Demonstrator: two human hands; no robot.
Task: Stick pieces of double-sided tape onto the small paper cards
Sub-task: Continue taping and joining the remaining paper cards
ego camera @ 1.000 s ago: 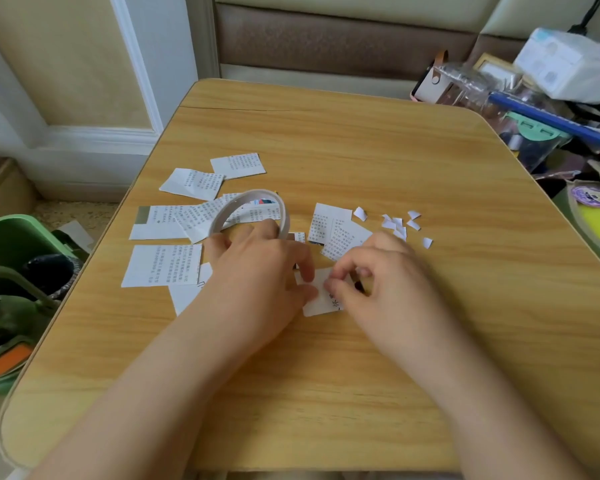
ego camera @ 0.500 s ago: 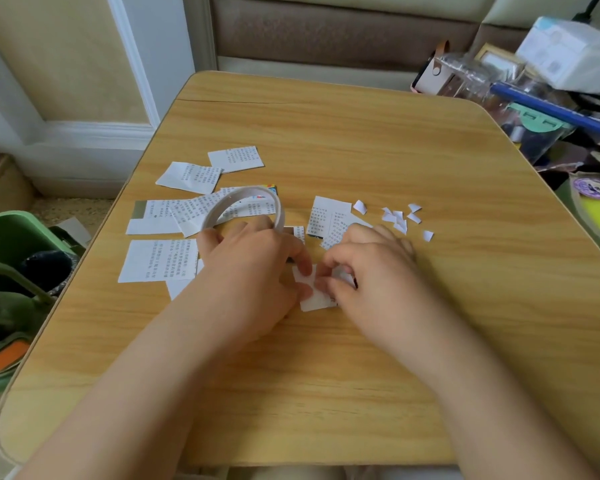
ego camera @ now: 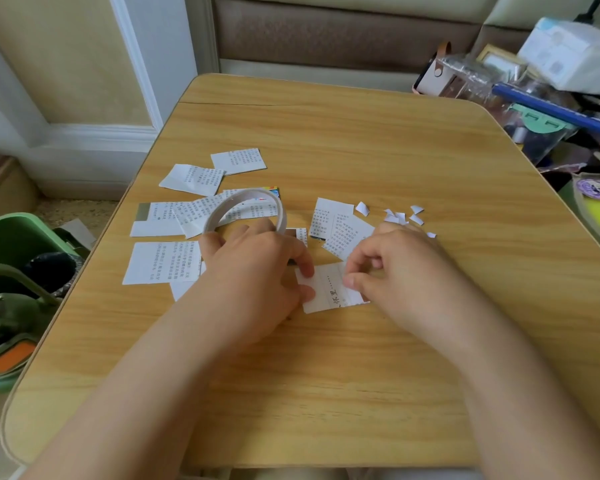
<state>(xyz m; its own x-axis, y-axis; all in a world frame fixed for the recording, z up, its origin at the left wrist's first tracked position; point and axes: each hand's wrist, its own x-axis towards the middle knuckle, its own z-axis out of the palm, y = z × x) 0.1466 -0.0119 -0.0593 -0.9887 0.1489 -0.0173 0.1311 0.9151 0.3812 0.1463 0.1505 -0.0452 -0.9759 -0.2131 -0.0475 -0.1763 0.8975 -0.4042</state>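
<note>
Head view: left hand [ego camera: 257,268] grips tape roll [ego camera: 246,211], fingers pinning card [ego camera: 329,289]; right hand [ego camera: 402,271], at 3 o'clock, pinches tape end; press flat, avoiding wrinkles.

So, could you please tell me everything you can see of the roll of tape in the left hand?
The roll of tape is a thin, wide ring, white to pale grey, looking like paper-backed tape with little left on it. It stands on edge, tilted, over the printed paper cards on the wooden table, so the cards show through its open centre. The left hand grips its near part, fingers curled round the band. Its lower edge is hidden by the hand, so whether it touches the cards is unclear.
</note>
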